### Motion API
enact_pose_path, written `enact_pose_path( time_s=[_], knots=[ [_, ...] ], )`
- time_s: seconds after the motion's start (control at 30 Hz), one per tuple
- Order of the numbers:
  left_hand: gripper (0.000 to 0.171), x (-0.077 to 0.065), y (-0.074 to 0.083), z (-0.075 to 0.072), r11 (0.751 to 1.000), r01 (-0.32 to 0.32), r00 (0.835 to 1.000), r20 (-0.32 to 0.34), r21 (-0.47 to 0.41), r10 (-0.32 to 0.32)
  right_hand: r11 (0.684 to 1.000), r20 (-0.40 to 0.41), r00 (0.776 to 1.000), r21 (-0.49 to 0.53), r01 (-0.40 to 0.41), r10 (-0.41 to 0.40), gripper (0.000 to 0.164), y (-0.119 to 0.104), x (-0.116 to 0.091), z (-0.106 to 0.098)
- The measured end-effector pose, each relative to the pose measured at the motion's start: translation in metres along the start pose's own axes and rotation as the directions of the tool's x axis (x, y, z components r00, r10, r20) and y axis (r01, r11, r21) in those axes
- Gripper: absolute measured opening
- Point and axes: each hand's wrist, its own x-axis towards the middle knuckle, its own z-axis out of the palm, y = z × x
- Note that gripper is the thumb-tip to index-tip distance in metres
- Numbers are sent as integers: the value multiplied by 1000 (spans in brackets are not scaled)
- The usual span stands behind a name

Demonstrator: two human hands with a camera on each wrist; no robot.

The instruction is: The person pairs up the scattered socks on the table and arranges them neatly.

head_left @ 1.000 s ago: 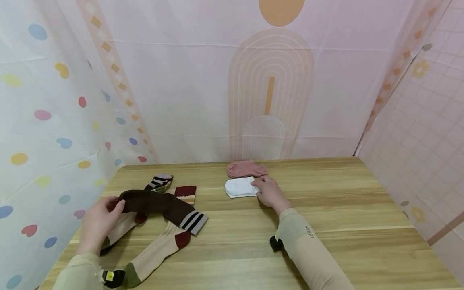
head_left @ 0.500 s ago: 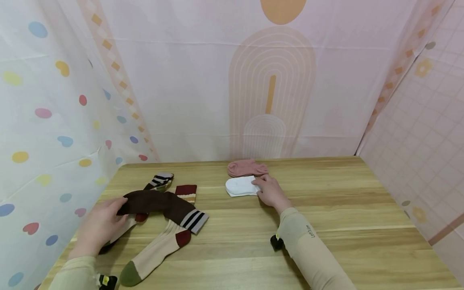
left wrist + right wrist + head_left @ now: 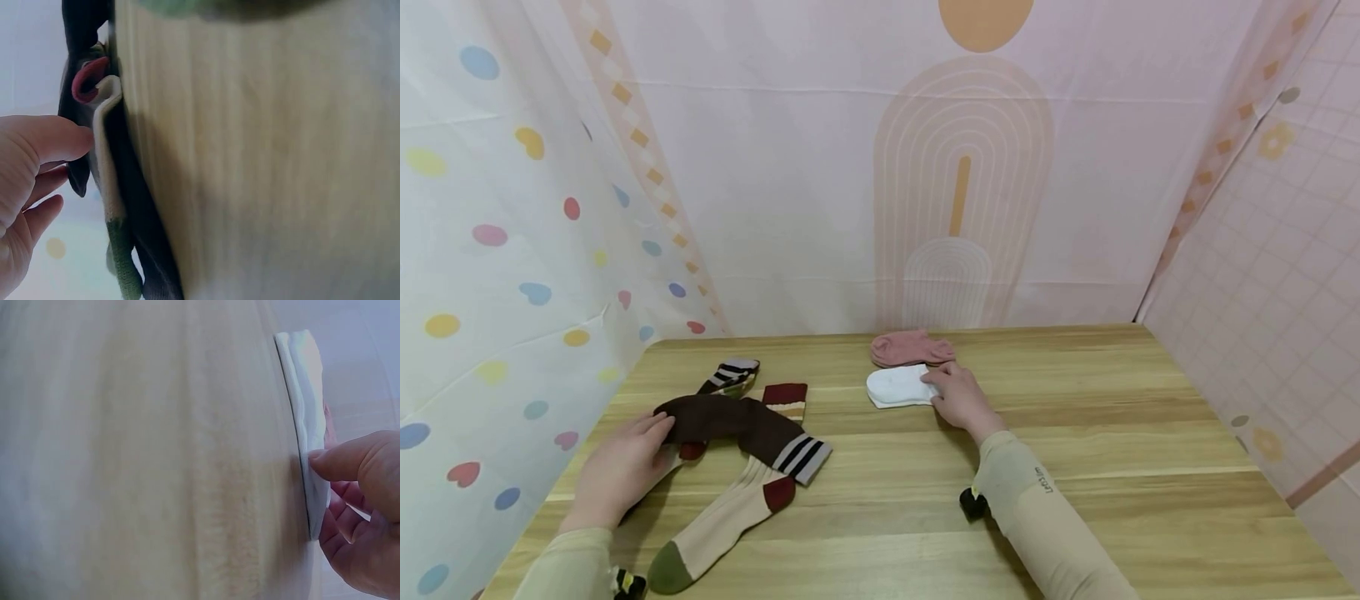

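Note:
At the left, my left hand (image 3: pixel 621 471) pinches the toe end of a dark brown sock (image 3: pixel 711 417) with a grey, black-striped cuff. In the left wrist view my thumb overlaps this dark sock, with the fingers behind it. The brown sock arches across a cream sock (image 3: pixel 722 529) with a dark red heel and green toe. Another cream sock (image 3: pixel 106 162) and a dark sock (image 3: pixel 144 219) lie partly hidden beneath. My right hand (image 3: pixel 961 398) grips the near-right end of a pair of white ankle socks (image 3: pixel 895 387), thumb on top and fingers at the far side.
Behind the white socks lies a pair of pink ankle socks (image 3: pixel 910 347), close to the table's back edge. A striped cuff (image 3: pixel 736 373) pokes out at the back left. The wooden table (image 3: pixel 1097 467) meets patterned curtains (image 3: pixel 775 183) at the back and sides.
My left hand has shifted along the brown sock's toe end, its fingers now lying over the top, and that end has moved slightly right. The right hand and white socks stay in place.

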Motion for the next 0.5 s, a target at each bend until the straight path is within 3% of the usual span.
enact_pose_path(
  time_s=[0.23,0.5],
  knots=[
    [45,2,-1,3,1000,17,1000,11,24,-17,1000,-9,1000,2,-3,3,34,-1,-1,-2],
    [40,3,-1,5,996,94,994,59,4,-94,999,-49,999,-29,15,-16,34,-7,-4,-4]
  ],
)
